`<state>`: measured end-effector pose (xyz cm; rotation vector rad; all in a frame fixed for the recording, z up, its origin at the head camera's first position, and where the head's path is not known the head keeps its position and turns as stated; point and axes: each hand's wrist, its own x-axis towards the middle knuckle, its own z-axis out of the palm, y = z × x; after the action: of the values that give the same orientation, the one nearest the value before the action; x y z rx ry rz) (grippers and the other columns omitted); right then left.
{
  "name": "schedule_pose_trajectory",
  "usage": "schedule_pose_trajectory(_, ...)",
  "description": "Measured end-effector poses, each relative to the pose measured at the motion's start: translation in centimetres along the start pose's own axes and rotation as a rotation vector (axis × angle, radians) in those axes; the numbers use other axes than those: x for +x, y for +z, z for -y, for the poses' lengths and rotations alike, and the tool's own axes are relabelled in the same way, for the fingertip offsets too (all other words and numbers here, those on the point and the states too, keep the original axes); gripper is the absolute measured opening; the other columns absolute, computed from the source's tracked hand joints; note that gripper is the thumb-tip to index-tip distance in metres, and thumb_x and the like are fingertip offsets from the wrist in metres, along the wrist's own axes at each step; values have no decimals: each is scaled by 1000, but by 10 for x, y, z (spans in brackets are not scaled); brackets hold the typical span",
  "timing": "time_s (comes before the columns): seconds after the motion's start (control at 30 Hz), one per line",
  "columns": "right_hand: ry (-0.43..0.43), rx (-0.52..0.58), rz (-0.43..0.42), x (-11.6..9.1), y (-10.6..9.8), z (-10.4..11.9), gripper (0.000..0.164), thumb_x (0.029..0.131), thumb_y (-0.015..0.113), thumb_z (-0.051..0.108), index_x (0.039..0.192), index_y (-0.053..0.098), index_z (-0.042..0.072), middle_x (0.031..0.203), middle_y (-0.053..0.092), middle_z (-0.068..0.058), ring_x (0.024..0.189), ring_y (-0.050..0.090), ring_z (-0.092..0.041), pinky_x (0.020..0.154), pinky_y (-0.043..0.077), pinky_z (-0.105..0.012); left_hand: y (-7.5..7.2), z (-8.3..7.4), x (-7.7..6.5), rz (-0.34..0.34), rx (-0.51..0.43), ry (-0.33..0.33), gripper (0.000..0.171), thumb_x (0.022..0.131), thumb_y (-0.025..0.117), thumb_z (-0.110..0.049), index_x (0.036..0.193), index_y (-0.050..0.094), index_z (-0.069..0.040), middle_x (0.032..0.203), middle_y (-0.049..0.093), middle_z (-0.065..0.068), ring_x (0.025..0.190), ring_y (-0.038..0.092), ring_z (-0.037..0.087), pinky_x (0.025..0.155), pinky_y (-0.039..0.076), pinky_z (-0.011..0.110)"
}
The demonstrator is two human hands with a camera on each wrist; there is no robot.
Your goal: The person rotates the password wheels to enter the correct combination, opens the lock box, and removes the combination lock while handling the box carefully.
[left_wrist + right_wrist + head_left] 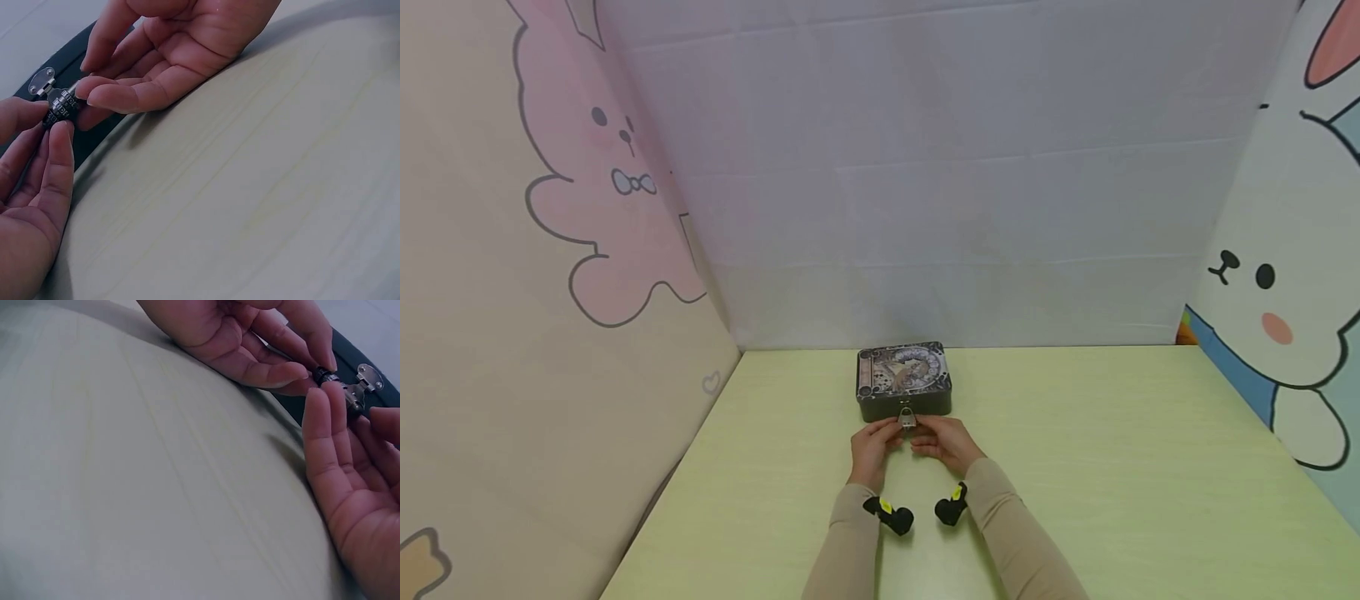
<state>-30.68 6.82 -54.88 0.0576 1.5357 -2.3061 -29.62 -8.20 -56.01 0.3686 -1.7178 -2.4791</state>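
Observation:
A small metal combination padlock with number dials hangs at the front of a dark tin box with a patterned lid. In the left wrist view the padlock sits below a silver hasp. My left hand pinches the padlock from the left with its fingertips. From the other side, my right hand holds it by the fingertips too. Fingers partly cover the padlock in the right wrist view, and the dial numbers are too small to read.
The box stands near the back edge of a pale yellow-green table. A whitish cloth hangs behind it, with rabbit-printed cloths at both sides. A black wrist camera is strapped on the left wrist, another on the right.

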Motion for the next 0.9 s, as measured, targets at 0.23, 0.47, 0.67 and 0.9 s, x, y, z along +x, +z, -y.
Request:
schedule_pose_trajectory(0.23, 3, 42, 59, 1, -5, -2, 46, 104, 45, 2, 146, 35, -13, 102, 68, -7, 78, 68, -14, 77, 60, -31, -1, -5, -3, 15, 6, -41, 23, 91, 67, 2, 108, 67, 17, 83, 71, 6, 72, 66, 12, 65, 57, 24)
schedule_pose_trajectory(0.47, -62, 43, 164, -2, -11, -3, 48, 104, 52, 9, 148, 39, -6, 111, 66, -12, 87, 68, -14, 83, 58, -31, 2, -26, -20, 58, 18, -45, 29, 92, 63, 4, 116, 61, 22, 92, 72, 15, 76, 67, 14, 72, 59, 29)
schedule_pose_trajectory(0.67, -44, 35, 130, -2, -9, -3, 49, 105, 49, 6, 150, 36, -5, 108, 64, -12, 85, 68, -13, 82, 58, -30, 4, -32, -27, 58, -4, -38, 29, 92, 62, 6, 116, 60, 22, 97, 72, 20, 77, 68, 15, 73, 59, 29)
schedule_pose_trajectory(0.9, -8, 24, 79, -1, -5, 1, 46, 106, 42, 0, 151, 32, -7, 107, 62, -11, 81, 68, -14, 79, 59, -31, 2, -10, -8, 2, -15, -52, 26, 89, 65, 8, 112, 65, 19, 93, 72, 14, 71, 67, 12, 65, 58, 24)
